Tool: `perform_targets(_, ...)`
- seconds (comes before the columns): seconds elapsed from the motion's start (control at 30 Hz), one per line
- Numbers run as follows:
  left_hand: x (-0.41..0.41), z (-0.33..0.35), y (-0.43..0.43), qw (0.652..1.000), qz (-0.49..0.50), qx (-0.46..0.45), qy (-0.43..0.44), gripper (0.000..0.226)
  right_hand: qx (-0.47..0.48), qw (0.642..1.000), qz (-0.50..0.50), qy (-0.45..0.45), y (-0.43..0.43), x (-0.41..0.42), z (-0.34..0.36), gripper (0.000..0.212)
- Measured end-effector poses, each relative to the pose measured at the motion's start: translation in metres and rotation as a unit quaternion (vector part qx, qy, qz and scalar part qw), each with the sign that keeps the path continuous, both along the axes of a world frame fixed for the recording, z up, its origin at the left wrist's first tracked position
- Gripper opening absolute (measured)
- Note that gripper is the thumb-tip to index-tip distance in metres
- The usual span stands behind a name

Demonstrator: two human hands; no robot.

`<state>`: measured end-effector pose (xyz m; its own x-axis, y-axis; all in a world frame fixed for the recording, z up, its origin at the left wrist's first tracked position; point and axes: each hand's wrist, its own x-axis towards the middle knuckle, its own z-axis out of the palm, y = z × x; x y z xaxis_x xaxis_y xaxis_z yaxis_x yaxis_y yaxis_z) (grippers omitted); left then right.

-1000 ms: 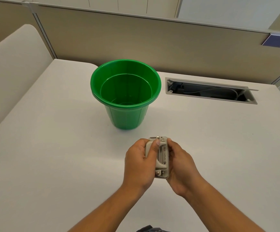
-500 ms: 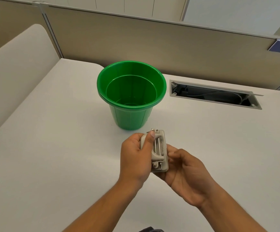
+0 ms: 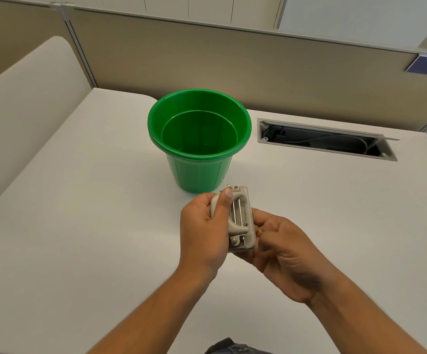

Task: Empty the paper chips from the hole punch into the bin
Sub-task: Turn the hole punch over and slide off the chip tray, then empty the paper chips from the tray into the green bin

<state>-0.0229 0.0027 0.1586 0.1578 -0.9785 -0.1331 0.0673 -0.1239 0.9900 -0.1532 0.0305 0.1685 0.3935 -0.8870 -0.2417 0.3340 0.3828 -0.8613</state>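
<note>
A grey hole punch is held on its side above the white desk, just in front of the green bin. My left hand wraps around its left side, thumb up along the lever. My right hand is at the punch's right and underside, fingers curled against its base. The bin stands upright and open; I see no paper chips inside it. The punch's underside is hidden from me.
A beige partition wall runs behind the bin. An open cable slot with wires sits in the desk to the right of the bin. A low curved divider borders the desk on the left.
The punch has tilted and shifted slightly toward the bin. My right hand slid from its right side down toward the base.
</note>
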Motion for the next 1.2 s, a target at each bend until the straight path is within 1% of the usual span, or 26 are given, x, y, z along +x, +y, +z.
perform_targets(0.03, 0.000, 0.001, 0.001, 1.000, 0.000, -0.004, 0.001, 0.032, 0.010, 1.000, -0.014, -0.012, 0.000, 0.002, 0.001, 0.047)
perform_targets(0.1, -0.001, 0.002, 0.003, 1.000, -0.007, -0.004, 0.012, 0.032, 0.062, 0.995, -0.064, -0.043, 0.000, 0.007, -0.001, 0.042)
perform_targets(0.17, -0.004, 0.002, 0.008, 0.999, -0.022, 0.000, 0.036, 0.032, 0.110, 0.985, -0.120, -0.057, 0.001, 0.014, -0.005, 0.045)
perform_targets(0.23, -0.006, 0.002, 0.014, 0.998, -0.025, 0.005, 0.056, 0.032, 0.130, 0.976, -0.165, -0.065, 0.003, 0.021, -0.008, 0.045)
perform_targets(0.33, -0.002, 0.003, 0.019, 0.996, -0.021, 0.014, 0.086, 0.034, 0.146, 0.964, -0.197, -0.098, 0.007, 0.029, -0.010, 0.044)
perform_targets(0.43, 0.004, 0.004, 0.024, 0.989, -0.047, 0.043, 0.135, 0.041, 0.165, 0.954, -0.204, -0.148, 0.011, 0.031, -0.010, 0.046)
perform_targets(0.53, 0.011, 0.007, 0.026, 0.966, -0.084, 0.086, 0.231, 0.036, 0.182, 0.944, -0.206, -0.183, 0.013, 0.032, -0.009, 0.049)
perform_targets(0.63, 0.018, 0.007, 0.025, 0.930, -0.080, 0.111, 0.341, 0.038, 0.205, 0.935, -0.207, -0.204, 0.014, 0.033, -0.004, 0.052)
perform_targets(0.7, 0.022, 0.007, 0.026, 0.911, -0.077, 0.128, 0.383, 0.040, 0.220, 0.926, -0.216, -0.218, 0.015, 0.035, -0.001, 0.052)
perform_targets(0.8, 0.027, 0.006, 0.029, 0.881, -0.075, 0.154, 0.440, 0.038, 0.240, 0.913, -0.230, -0.238, 0.017, 0.037, 0.003, 0.051)
perform_targets(0.93, 0.033, 0.002, 0.030, 0.853, -0.052, 0.189, 0.484, 0.038, 0.244, 0.907, -0.230, -0.254, 0.019, 0.042, 0.002, 0.051)
perform_targets(1.07, 0.038, 0.000, 0.030, 0.829, -0.044, 0.198, 0.520, 0.039, 0.230, 0.911, -0.231, -0.254, 0.021, 0.047, -0.001, 0.051)
perform_targets(1.2, 0.041, -0.002, 0.030, 0.820, -0.048, 0.200, 0.534, 0.040, 0.224, 0.914, -0.231, -0.248, 0.020, 0.050, -0.003, 0.049)
